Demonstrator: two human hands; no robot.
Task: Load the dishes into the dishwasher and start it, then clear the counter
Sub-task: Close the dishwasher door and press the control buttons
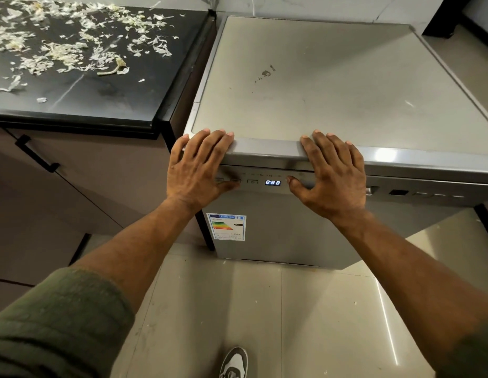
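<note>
Lying scattered across the glossy black stone counter [82, 85], far left: pale, papery vegetable peelings [73, 47], apparently the mess awaiting the task's clearing stage. Running beneath it, a brown cabinet front with a black bar handle [36, 154].

Resting flat over the front left edge of the freestanding silver-grey dishwasher [332, 85]: the left hand [196, 166], fingers straight and spread on the lid, thumb reaching down onto the control strip, seemingly at one of the small square buttons [252, 182] there. Gripping nothing. Door standing shut, so loading judged finished and starting the machine judged the step in hand.

Glowing blue between the two hands: a digital display [272, 182] reading "8:88", suggesting power on. Tiny icons above it too small for reading.

Mirroring the pose to the right: the right hand [334, 175], fingers extended over the lid edge, thumb pressing the panel just beside the display, likewise holding nothing; both hands well apart, probably bracing the door while working the controls.

Sticking to the door below: a coloured energy-rating label [226, 227] headed "ENERG"; brand line unreadable.

Showing at bottom centre on the beige floor tiles [319, 309]: a grey-and-white trainer [233, 362].
</note>
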